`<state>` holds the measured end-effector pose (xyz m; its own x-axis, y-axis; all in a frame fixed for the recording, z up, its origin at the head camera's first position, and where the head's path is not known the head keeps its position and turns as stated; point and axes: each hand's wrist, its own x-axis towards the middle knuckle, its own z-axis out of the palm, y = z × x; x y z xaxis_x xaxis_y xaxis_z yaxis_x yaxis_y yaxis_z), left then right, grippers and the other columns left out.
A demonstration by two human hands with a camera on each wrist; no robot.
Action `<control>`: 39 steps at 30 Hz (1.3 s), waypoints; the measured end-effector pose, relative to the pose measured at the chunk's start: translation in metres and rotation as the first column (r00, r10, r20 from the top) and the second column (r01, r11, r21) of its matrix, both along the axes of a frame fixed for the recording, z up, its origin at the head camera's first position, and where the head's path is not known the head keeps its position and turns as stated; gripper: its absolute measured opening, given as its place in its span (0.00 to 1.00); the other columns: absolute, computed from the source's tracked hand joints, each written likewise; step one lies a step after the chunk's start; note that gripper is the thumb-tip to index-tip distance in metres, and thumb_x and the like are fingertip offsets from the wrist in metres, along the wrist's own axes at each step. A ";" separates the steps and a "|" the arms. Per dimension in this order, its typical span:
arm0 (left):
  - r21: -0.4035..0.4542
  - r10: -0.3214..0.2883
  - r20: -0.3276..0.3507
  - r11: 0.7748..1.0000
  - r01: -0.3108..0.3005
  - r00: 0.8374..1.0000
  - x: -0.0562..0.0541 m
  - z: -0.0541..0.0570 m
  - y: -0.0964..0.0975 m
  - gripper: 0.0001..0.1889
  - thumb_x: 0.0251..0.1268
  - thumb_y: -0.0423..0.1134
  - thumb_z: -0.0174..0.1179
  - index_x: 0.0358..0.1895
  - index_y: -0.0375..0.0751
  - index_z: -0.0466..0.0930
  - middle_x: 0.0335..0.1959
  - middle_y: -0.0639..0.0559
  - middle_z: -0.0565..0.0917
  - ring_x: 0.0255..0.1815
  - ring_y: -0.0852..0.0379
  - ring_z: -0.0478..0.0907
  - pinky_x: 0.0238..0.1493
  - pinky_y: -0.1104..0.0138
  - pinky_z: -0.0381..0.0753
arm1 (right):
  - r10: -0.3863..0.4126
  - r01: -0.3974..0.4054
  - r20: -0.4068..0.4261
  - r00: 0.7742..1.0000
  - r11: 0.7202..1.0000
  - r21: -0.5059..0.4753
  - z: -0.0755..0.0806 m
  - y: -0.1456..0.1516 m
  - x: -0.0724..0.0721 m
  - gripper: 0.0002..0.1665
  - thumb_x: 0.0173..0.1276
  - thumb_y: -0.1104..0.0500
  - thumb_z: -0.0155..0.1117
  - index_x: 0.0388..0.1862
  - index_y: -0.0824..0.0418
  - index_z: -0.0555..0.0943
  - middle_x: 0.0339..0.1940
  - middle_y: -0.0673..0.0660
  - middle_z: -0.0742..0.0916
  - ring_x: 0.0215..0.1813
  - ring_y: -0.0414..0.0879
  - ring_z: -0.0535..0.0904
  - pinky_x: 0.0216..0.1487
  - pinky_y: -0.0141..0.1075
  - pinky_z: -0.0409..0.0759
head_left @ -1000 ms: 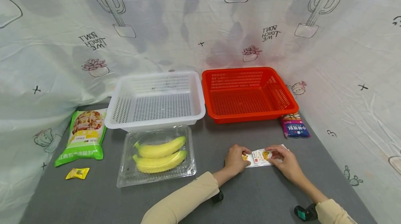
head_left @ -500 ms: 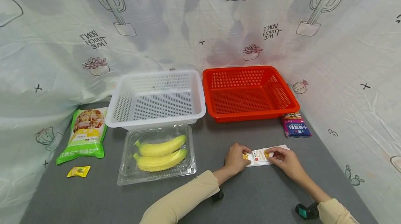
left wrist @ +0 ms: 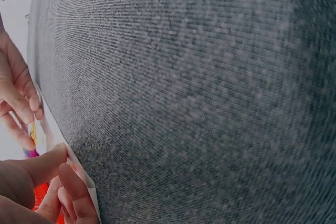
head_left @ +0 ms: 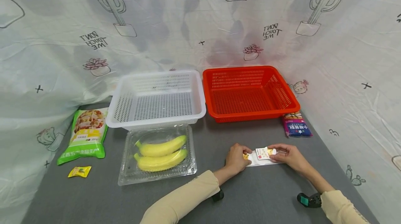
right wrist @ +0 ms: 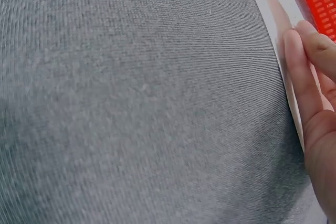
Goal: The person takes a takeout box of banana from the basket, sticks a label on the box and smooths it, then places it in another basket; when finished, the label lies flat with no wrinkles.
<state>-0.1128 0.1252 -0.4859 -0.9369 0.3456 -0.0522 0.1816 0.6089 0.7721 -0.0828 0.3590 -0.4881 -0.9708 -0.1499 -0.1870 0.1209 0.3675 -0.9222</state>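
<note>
In the head view, a white backing strip (head_left: 259, 162) with printed banana stickers lies on the grey table. My left hand (head_left: 237, 159) pinches its left end, partly covering one banana sticker (head_left: 245, 156). Between thumb and fingers, my right hand (head_left: 291, 158) pinches the right end of another sticker (head_left: 262, 153), which is lifted off the strip at that end; its left part is at or just above the strip. The left wrist view shows the left thumb and fingers (left wrist: 55, 161) at the strip's edge. In the right wrist view the fingers (right wrist: 302, 72) are over the shiny bare strip.
A clear lidded box (head_left: 125, 168) holds two bananas (head_left: 161, 158). Behind stand a white basket (head_left: 158, 121) and a red basket (head_left: 253, 115). A purple packet (head_left: 296, 126) lies at right; a green food bag (head_left: 86, 135) and a small yellow packet (head_left: 79, 172) lie at left.
The right hand has moved slightly right and peeled the sticker's right end up, baring the shiny backing beneath. The left hand has stayed on the strip's left end.
</note>
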 end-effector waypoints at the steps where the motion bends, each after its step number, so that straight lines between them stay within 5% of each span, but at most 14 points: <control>1: 0.000 0.001 -0.001 1.000 -0.001 1.000 0.000 0.001 0.000 0.14 0.40 0.29 0.76 0.34 0.43 0.88 0.27 0.55 0.75 0.27 0.65 0.69 0.28 0.73 0.66 | -0.001 0.001 0.012 1.000 1.000 -0.018 0.000 0.000 0.000 0.24 0.63 0.66 0.66 0.55 0.77 0.75 0.52 0.74 0.80 0.37 0.40 0.83 0.39 0.33 0.82; 11: -0.002 -0.009 -0.006 1.000 0.009 1.000 0.001 0.001 -0.001 0.13 0.41 0.29 0.75 0.34 0.44 0.87 0.27 0.56 0.74 0.27 0.65 0.68 0.27 0.73 0.64 | -0.094 0.102 0.093 0.991 0.992 -0.076 -0.002 0.000 0.004 0.29 0.64 0.65 0.66 0.61 0.78 0.70 0.44 0.64 0.86 0.36 0.40 0.83 0.39 0.34 0.82; 25: -0.052 -0.087 -0.076 0.995 0.083 0.993 0.004 0.003 -0.003 0.16 0.40 0.27 0.72 0.38 0.42 0.88 0.31 0.52 0.78 0.35 0.58 0.75 0.32 0.71 0.72 | -0.114 0.121 0.061 0.992 0.984 -0.134 -0.002 -0.007 0.007 0.29 0.64 0.66 0.66 0.60 0.80 0.70 0.38 0.53 0.88 0.33 0.36 0.82 0.37 0.32 0.82; 33: 0.117 -0.119 -0.070 0.985 0.127 0.990 0.002 0.016 -0.013 0.16 0.45 0.24 0.68 0.42 0.37 0.86 0.34 0.49 0.79 0.30 0.62 0.71 0.33 0.77 0.67 | -0.161 0.170 0.066 0.985 0.972 -0.165 0.000 -0.012 0.006 0.28 0.64 0.68 0.66 0.59 0.80 0.70 0.37 0.48 0.87 0.34 0.36 0.82 0.36 0.32 0.82; 39: 0.227 -0.155 -0.093 0.958 0.172 0.984 -0.002 0.036 -0.032 0.15 0.53 0.25 0.67 0.46 0.37 0.84 0.44 0.47 0.84 0.39 0.55 0.81 0.36 0.77 0.75 | -0.191 0.200 0.070 0.979 0.968 -0.151 0.003 -0.014 0.004 0.26 0.63 0.66 0.67 0.57 0.76 0.73 0.37 0.46 0.87 0.33 0.35 0.81 0.35 0.31 0.82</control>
<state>-0.1143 0.0933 -0.4496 -0.8648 0.4886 0.1153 0.3253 0.3704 0.8701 -0.0786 0.3447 -0.4847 -0.9732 0.0102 -0.2299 0.2278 0.1832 -0.9563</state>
